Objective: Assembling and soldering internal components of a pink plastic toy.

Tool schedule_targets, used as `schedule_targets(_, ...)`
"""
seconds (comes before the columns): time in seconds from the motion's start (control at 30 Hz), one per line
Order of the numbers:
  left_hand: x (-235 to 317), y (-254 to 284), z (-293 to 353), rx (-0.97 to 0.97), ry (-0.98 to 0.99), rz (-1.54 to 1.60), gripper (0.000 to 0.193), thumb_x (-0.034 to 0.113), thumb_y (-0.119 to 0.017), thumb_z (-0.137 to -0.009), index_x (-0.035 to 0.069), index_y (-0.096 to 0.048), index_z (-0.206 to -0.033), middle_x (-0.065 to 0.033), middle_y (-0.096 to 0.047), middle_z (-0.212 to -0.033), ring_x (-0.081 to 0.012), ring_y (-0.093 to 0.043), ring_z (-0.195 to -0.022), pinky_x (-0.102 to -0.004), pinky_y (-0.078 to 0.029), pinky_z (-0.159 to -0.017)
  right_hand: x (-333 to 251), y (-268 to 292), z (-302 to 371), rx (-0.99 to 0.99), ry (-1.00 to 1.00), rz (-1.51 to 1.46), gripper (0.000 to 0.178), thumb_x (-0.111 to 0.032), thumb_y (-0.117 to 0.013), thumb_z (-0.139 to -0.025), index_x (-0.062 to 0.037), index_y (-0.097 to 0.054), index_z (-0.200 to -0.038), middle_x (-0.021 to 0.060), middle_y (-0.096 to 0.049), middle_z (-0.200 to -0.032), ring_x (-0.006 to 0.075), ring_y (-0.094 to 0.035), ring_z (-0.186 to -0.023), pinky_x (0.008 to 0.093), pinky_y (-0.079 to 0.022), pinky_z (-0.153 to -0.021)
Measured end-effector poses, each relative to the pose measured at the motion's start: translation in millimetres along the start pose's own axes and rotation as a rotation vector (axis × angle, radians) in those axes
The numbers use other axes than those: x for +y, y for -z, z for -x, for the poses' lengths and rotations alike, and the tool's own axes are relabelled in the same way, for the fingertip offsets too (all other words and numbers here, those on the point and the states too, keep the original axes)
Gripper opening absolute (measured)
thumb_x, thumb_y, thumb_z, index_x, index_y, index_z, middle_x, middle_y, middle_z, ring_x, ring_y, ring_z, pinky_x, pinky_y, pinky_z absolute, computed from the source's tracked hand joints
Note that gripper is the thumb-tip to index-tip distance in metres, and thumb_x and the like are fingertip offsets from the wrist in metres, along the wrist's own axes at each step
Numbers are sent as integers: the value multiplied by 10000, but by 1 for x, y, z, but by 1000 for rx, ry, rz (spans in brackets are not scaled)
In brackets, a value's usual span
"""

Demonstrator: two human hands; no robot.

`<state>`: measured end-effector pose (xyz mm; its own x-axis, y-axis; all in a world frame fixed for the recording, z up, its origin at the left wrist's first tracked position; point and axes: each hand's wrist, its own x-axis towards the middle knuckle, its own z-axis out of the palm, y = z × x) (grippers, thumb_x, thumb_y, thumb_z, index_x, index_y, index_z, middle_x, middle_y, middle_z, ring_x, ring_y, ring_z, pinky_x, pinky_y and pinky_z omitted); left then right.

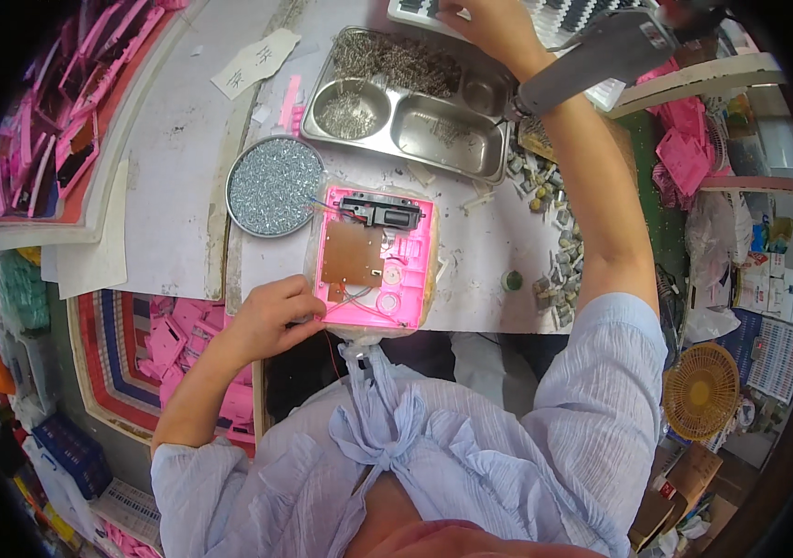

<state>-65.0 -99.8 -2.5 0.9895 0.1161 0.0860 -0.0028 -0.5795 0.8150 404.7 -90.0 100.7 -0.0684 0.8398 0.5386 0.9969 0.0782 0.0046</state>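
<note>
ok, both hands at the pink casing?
No, the left hand is at the edge of the pink casing, but the right hand is over at the white tray.

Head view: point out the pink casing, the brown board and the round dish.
Pink casing (413, 279): head view, bare pink on its right side.
Brown board (352, 254): head view, middle of its face.
Round dish (273, 234): head view, lower part of its rim.

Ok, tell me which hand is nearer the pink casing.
Left. The left hand is at the lower-left edge of the pink casing; the right hand is beyond its far edge, at the white tray.
</note>
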Motion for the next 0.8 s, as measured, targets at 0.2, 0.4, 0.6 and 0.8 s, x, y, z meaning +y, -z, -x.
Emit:
schedule_targets(0.2, 0, 0, 2, -7, 18, 32, 198, 77, -825, -795, 77, -694, -944, -82, -580, -829, -269, -610, -730, -374, -482, -632, 8, -17, 3, -8, 38, 89, 113, -151, -712, -855, -56, -659, -884, 138, -647, -917, 357, -642, -887, 460, -525, -767)
schedule_targets(0.4, -6, -1, -2, -20, -25, 8, 199, 73, -819, -790, 73, -687, -938, -93, -572, -813, -293, -607, -733, -388, -480, -640, 25, -5, 33, 419, -358, -324, 100, -119, -676, -908, -22, -695, -912, 126, -667, -783, 261, -650, -754, 378, -505, -690)
schedule_targets(0.6, -6, -1, 1, -13, -44, -15, 202, 100, -805, -806, 90, -679, -963, -86, -590, -835, -300, -624, -742, -402, -499, -642, -86, 89, 157, 629, -916, -793, 345, -8, -709, -914, 50, -593, -1233, 107, -711, -1036, 177, -697, -898, 279, -546, -755)
schedule_targets(0.8, -7, 4, -3, -59, -94, -86, 228, 88, -809, -788, 96, -679, -976, -80, -595, -850, -298, -621, -754, -410, -490, -647, -250, 43, 206, -270, -380, -757, 117, -84, -782, -794, -113, -743, -901, 33, -700, -935, 236, -637, -883, 317, -531, -719)
